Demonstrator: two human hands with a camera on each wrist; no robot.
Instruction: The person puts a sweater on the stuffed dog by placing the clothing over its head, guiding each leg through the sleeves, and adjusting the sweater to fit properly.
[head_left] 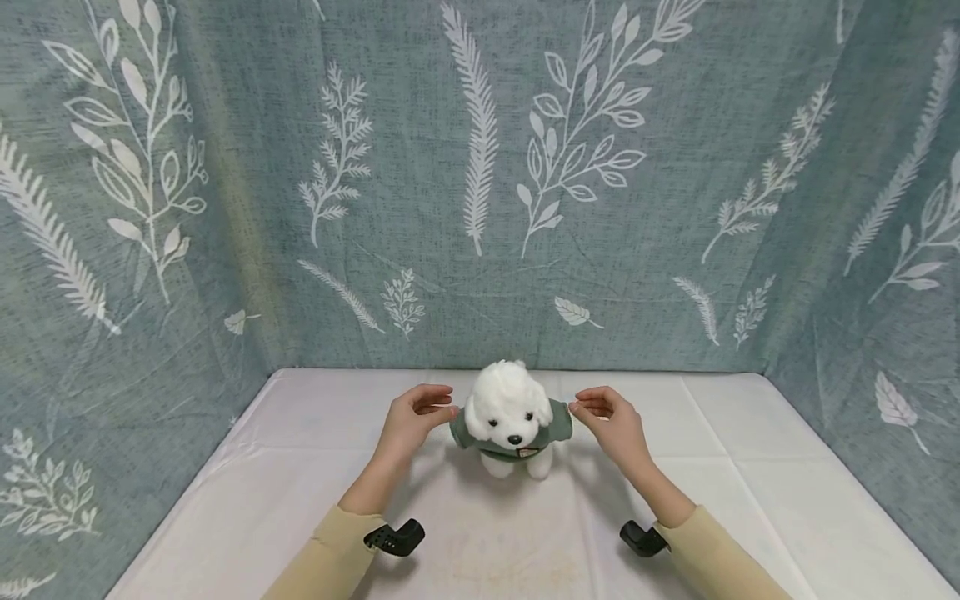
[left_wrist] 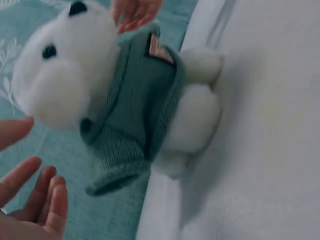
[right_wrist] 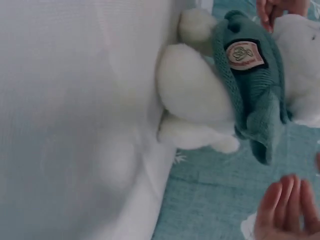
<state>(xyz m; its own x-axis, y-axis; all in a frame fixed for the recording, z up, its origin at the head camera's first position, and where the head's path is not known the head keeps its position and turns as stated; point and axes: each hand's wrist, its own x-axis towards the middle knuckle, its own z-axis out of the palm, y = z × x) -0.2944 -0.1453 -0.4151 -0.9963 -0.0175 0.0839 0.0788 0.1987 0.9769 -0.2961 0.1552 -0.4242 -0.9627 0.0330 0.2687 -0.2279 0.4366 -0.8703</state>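
A white plush dog stands on the white-covered table, facing me. It wears a green knitted sweater with a small label on the front; both sleeves stick out sideways, their cuffs hollow. My left hand is beside the sleeve on the left of the head view, fingers bent loosely, thumb toward the cuff. In the left wrist view a gap separates the fingers from that sleeve. Mirroring it, my right hand is beside the other sleeve. The right wrist view shows its fingers apart from the cuff.
The white cloth covers the table and has fold lines. Behind and at both sides hangs a blue-green curtain with white leaf prints. A black strap-like device sits on each wrist, over beige sleeves.
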